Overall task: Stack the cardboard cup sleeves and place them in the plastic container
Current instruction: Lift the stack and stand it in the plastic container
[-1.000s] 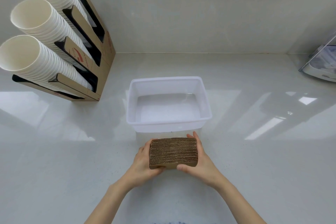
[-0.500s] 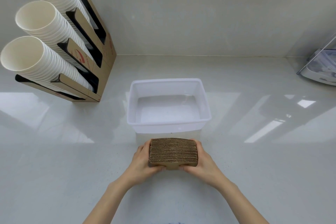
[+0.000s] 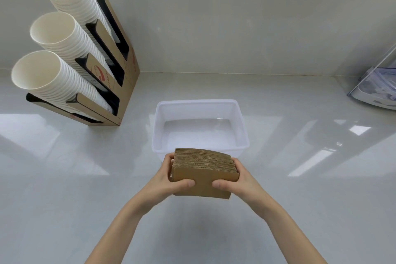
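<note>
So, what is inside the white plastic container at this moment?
The plastic container looks empty: its bare bottom shows. The stack of sleeves, held between the left hand and right hand, covers part of its near wall.

Both bare forearms reach forward from the bottom edge and come close together. The left hand (image 3: 169, 178) and the right hand (image 3: 240, 180) face each other, thumbs in front pointing inward, fingers curled behind, pressing the stack (image 3: 203, 169) between them.
</note>
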